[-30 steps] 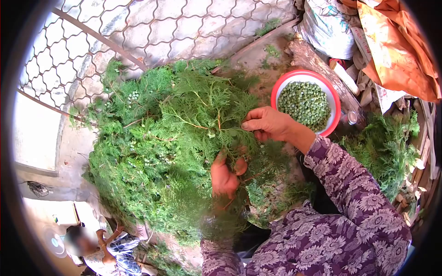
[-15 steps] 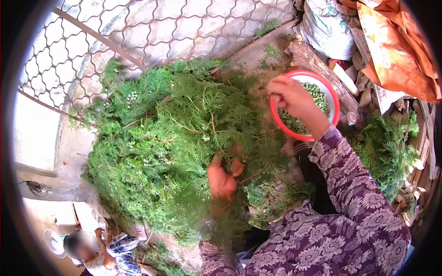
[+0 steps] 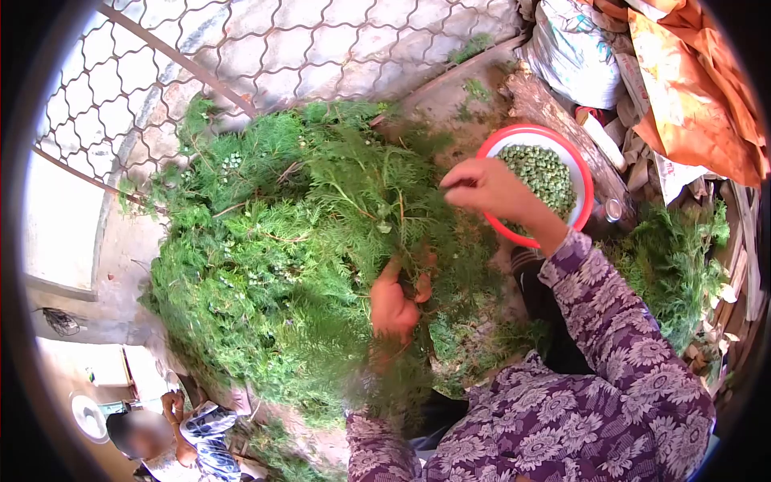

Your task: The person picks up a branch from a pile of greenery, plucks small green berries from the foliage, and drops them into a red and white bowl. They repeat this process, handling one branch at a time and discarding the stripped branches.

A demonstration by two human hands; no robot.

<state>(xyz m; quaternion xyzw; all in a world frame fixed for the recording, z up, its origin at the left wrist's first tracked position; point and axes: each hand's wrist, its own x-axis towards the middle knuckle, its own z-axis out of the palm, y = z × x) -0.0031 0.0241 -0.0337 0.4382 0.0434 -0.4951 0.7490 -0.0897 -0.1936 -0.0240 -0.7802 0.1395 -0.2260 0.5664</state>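
We are looking at a leafy branch (image 3: pixel 369 173) that is spreading over the right part of a pile of cut greenery (image 3: pixel 217 297), its sprays fanning toward the pile's far edge. We are judging it light and springy, soft and easily torn at the tips, stiffer along the brown stems, so the woody base should be offering the surest hold.

Our left hand (image 3: pixel 393 308) is gripping it low down, fingers curled round the stems, though foliage is partly hiding the fingertips. Our right hand (image 3: pixel 494 189) is hovering by the left rim of a red-edged basin (image 3: pixel 589 193), thumb and fingers slightly parted; we are seeing nothing between them.

Inside the basin, many small green balls (image 3: pixel 546 173) are lying heaped. Beyond its far rim a log (image 3: pixel 534 92) is resting on the ground (image 3: pixel 450 116), with a white sack (image 3: pixel 574 52) and an orange sheet (image 3: pixel 691 88) lying behind. A mesh fence (image 3: pixel 178 60) is bordering the pile's far edge, and past its near left edge another person (image 3: pixel 205 442) is sitting.
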